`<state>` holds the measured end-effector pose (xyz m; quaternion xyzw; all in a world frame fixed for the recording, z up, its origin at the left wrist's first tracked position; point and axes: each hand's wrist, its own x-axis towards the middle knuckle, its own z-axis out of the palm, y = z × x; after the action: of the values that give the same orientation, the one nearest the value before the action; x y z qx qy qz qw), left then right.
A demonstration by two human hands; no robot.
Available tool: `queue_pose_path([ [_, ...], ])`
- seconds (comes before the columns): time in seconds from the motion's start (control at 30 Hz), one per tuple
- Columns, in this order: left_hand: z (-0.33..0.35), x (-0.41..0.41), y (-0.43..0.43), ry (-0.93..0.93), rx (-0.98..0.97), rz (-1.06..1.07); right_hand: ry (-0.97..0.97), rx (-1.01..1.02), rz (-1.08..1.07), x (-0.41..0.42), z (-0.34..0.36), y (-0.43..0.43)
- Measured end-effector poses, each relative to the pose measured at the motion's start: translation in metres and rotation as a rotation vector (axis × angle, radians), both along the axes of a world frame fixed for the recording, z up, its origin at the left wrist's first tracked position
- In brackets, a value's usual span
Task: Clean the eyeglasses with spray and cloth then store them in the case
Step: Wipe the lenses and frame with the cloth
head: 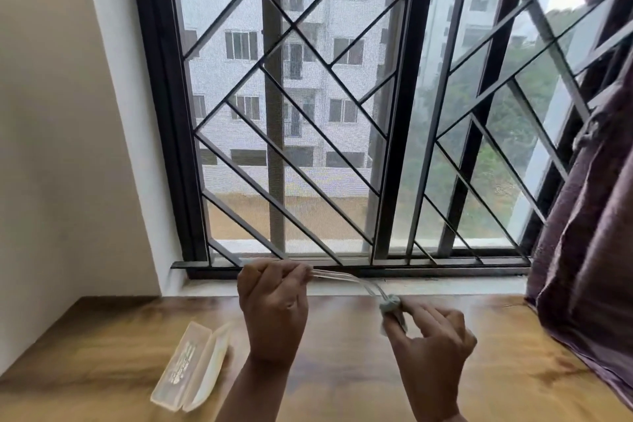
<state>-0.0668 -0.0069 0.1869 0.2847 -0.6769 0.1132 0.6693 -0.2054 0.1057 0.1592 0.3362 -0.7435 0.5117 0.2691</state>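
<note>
Here the eyeglasses (339, 278) hang in the air over the far edge of the wooden table (102, 336), stretched between both hands. The left hand (274, 305) has its fingers curled round one end. The right hand (431, 343) pinches a small pale cloth (390, 307) about the other end, though blur hides whether that is lens or arm. The frame looks thin, clear and light, so it probably flexes and snaps easily; a hold at the rim or bridge seems safer than on an arm tip, with gentle rubbing only. The translucent case (191, 367) lies open near the table's near-left edge, well apart. No spray bottle shows.
</note>
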Motion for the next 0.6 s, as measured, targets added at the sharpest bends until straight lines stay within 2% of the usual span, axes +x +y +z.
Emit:
queue_pose_path([
  [0.2,0.002,0.004,-0.002,0.062,0.028,0.0,-0.053,0.01,0.026,-0.005,-0.01,0.0],
  [0.23,0.002,0.005,-0.001,0.088,0.044,-0.006,-0.087,0.002,0.052,-0.005,-0.012,0.001],
  [0.3,0.003,0.007,-0.003,0.162,0.132,-0.044,-0.281,-0.053,0.147,-0.006,-0.013,0.001],
  [0.4,0.001,0.009,-0.005,0.412,0.497,-0.136,-0.632,-0.174,0.31,-0.011,-0.015,-0.002],
  [0.47,0.0,0.008,-0.008,0.748,0.809,-0.349,-0.81,-0.28,0.436,-0.013,-0.009,-0.005],
  [0.53,-0.001,0.009,-0.009,1.01,1.042,-0.491,-0.912,-0.373,0.556,-0.012,0.001,-0.006],
  [0.6,-0.003,0.009,-0.009,1.1,1.184,-0.546,-0.941,-0.424,0.639,-0.012,0.01,-0.006],
])
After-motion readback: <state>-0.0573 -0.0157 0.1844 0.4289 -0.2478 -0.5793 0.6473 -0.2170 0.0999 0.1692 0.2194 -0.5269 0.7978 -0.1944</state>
